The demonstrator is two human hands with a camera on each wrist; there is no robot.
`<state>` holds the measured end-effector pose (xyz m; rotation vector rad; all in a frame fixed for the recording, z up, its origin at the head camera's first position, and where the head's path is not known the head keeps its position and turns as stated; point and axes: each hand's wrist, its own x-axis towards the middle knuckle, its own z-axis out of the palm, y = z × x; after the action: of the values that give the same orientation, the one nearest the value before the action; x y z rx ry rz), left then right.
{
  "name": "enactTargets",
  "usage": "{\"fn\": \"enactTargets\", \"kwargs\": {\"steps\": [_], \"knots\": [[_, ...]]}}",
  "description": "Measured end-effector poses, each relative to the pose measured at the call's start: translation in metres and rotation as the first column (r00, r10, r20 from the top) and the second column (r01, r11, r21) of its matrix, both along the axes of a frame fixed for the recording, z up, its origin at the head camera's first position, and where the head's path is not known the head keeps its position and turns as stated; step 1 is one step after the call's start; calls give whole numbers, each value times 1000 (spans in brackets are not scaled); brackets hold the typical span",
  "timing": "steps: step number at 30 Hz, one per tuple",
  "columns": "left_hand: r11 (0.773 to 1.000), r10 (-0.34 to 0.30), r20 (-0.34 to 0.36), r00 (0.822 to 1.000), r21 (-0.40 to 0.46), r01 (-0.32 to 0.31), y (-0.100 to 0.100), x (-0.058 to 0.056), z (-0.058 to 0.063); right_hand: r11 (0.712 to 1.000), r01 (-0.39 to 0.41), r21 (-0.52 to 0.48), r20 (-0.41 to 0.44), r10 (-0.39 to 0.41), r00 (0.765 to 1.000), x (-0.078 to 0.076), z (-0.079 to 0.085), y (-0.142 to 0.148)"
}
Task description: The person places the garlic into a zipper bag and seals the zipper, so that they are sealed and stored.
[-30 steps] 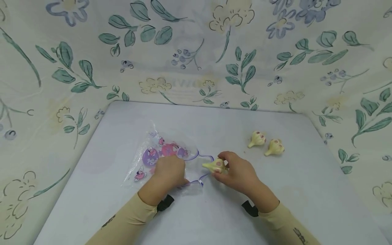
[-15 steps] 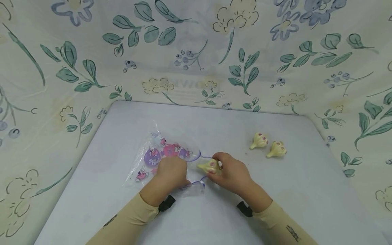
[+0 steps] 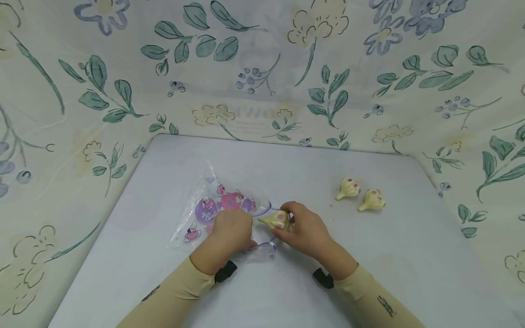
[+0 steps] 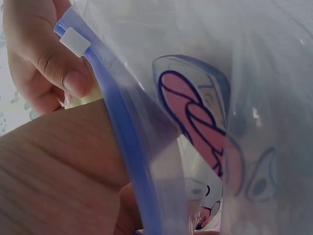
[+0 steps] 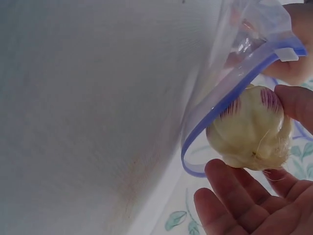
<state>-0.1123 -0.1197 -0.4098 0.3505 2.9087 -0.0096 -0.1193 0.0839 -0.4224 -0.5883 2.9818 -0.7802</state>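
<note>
In the head view the right hand (image 3: 307, 233) pinches a bulb (image 3: 274, 220) at the mouth of the bag (image 3: 205, 212), its long axis pointing stem-first at the left hand (image 3: 231, 230); in the left wrist view that hand crosses the blue rim (image 4: 124, 132), its hold impossible to tell; in the right wrist view the root end (image 5: 261, 155) faces the right palm, the rim just beside the bulb

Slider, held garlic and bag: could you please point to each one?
Slider (image 4: 75, 42), left wrist view: its white face.
Held garlic (image 5: 252, 128), right wrist view: its bulb.
Bag (image 3: 231, 200), head view: its pink print.
</note>
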Motion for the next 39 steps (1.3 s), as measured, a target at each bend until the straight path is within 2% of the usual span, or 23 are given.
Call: {"fn": "enactTargets", "kwargs": {"steps": [9, 15, 21, 25, 32, 39], "knots": [[1000, -8, -21, 1000, -1, 8, 1, 0, -1, 993, 8, -122, 64, 0, 998, -4, -5, -2], [1000, -7, -28, 1000, 2, 7, 1, 0, 0, 971, 45, -237, 146, -10, 989, -8, -9, -5], [1000, -6, -29, 1000, -13, 6, 1, 1, 0, 952, 84, -296, 206, -22, 978, -11, -14, -11], [1000, -9, -29, 1000, -17, 9, 2, 1, 1, 957, 91, -276, 194, -37, 980, -12, -16, -16], [1000, -5, -28, 1000, -9, 5, 2, 0, 1, 985, 39, -166, 37, -34, 999, -15, -21, -21], [1000, -1, -28, 1000, -7, 1, 1, -1, -2, 987, 70, -142, 66, -61, 996, -17, -21, -24]]}}
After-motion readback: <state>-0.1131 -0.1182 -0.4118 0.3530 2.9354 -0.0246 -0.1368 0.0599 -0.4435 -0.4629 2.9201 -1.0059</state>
